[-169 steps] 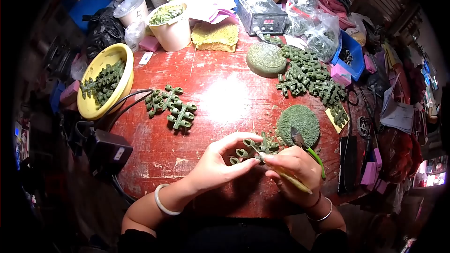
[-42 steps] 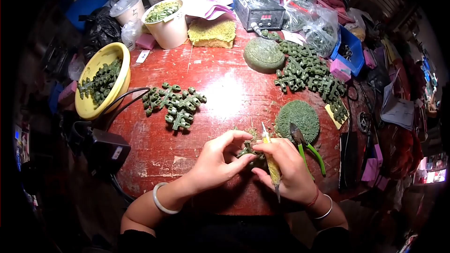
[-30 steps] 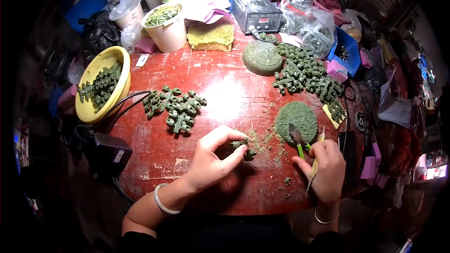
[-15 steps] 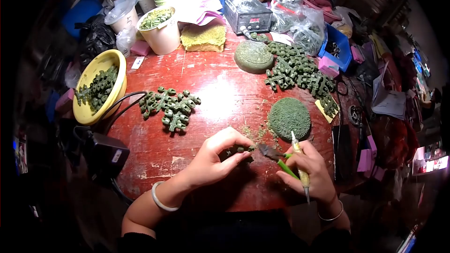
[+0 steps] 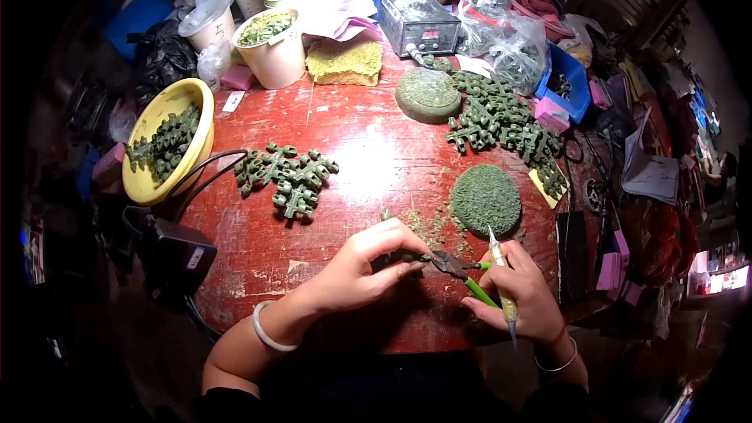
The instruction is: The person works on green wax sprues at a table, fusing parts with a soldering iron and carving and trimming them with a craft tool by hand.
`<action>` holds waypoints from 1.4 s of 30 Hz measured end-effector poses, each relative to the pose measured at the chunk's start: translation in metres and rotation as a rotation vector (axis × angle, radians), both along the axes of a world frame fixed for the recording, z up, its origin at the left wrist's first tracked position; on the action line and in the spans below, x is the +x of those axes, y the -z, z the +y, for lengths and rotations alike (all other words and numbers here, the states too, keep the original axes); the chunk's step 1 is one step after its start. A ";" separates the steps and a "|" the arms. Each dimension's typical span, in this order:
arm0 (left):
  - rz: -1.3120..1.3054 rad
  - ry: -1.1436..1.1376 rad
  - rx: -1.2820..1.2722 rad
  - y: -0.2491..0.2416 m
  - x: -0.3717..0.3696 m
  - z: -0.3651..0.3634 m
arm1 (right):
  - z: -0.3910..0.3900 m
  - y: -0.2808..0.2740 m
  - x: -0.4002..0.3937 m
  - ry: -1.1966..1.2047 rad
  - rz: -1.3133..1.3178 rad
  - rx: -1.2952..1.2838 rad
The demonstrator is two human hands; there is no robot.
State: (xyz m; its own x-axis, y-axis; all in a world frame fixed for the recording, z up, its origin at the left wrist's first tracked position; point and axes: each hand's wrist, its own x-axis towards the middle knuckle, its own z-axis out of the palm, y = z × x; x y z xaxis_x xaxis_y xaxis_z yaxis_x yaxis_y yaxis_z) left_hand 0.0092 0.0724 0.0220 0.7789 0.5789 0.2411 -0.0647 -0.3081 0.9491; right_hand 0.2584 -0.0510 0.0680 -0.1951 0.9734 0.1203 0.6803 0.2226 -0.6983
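Observation:
My left hand pinches a small dark green piece, mostly hidden by the fingers. My right hand holds pliers with green handles, and a pale yellow pen-like tool with pointed ends lies across the same hand. The dark jaws of the pliers touch or nearly touch the piece at my left fingertips. Green crumbs lie just beyond the hands. A round green textured pad sits beyond my right hand. Left of centre is a cluster of green ridged pieces.
A yellow bowl of green pieces stands at the left, near a black adapter with cables. White buckets, a yellow sponge and a control box line the back. More green pieces and a blue bin are at the back right.
The pliers' jaws have moved left, closer to my left fingertips. A small green bit now shows on the table just beyond my left hand. The whole view has shifted slightly.

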 end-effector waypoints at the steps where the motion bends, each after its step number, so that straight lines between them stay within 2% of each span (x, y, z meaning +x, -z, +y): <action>1: -0.001 0.008 -0.013 0.000 0.000 0.000 | 0.000 -0.001 0.001 -0.008 -0.023 0.000; 14: 0.039 0.096 0.003 -0.003 0.000 0.000 | -0.002 -0.005 -0.002 -0.106 -0.237 0.029; 16: 0.004 0.003 -0.310 -0.007 0.001 -0.006 | -0.002 -0.001 -0.006 0.026 -0.075 0.085; 18: -0.018 -0.032 -0.271 0.002 0.000 -0.004 | 0.004 0.001 -0.002 0.159 -0.053 0.123; 20: -0.138 -0.094 -0.508 0.005 0.000 -0.005 | 0.009 0.009 0.003 0.353 -0.240 0.174; 22: -0.127 -0.114 -0.502 0.002 -0.001 -0.003 | 0.016 0.021 0.013 0.431 -0.372 0.294; 23: -0.089 -0.138 -0.487 0.002 -0.002 -0.004 | 0.016 0.026 0.018 0.456 -0.401 0.251; 28: -0.028 -0.212 -0.492 -0.004 -0.002 -0.005 | 0.018 0.023 0.018 0.397 -0.537 0.374; 30: 0.090 -0.237 -0.391 -0.007 -0.003 -0.005 | 0.021 0.015 0.011 0.435 -0.428 0.464; 31: 0.091 -0.235 -0.390 -0.007 -0.002 -0.005 | 0.019 0.008 0.007 0.403 -0.303 0.374; 32: 0.071 -0.220 -0.432 -0.006 -0.002 -0.005 | 0.018 -0.002 0.002 0.407 -0.303 0.374; 34: 0.052 -0.203 -0.472 -0.003 -0.001 -0.005 | 0.020 -0.017 -0.008 0.143 0.271 0.117; 38: -0.035 -0.153 -0.434 0.000 -0.002 -0.002 | 0.036 -0.009 -0.028 -0.014 0.408 0.163; 40: -0.054 -0.145 -0.428 0.001 -0.003 -0.001 | 0.043 -0.001 -0.028 -0.062 0.335 0.187; 42: -0.083 -0.108 -0.623 0.004 -0.005 -0.001 | 0.045 0.007 -0.030 0.066 0.217 0.192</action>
State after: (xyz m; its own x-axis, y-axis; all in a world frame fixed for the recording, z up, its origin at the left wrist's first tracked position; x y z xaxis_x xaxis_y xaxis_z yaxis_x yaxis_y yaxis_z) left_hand 0.0047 0.0712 0.0182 0.7018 0.7040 -0.1087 -0.1455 0.2910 0.9456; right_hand 0.2282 -0.0063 0.0610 -0.0822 0.9386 0.3351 0.5374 0.3250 -0.7782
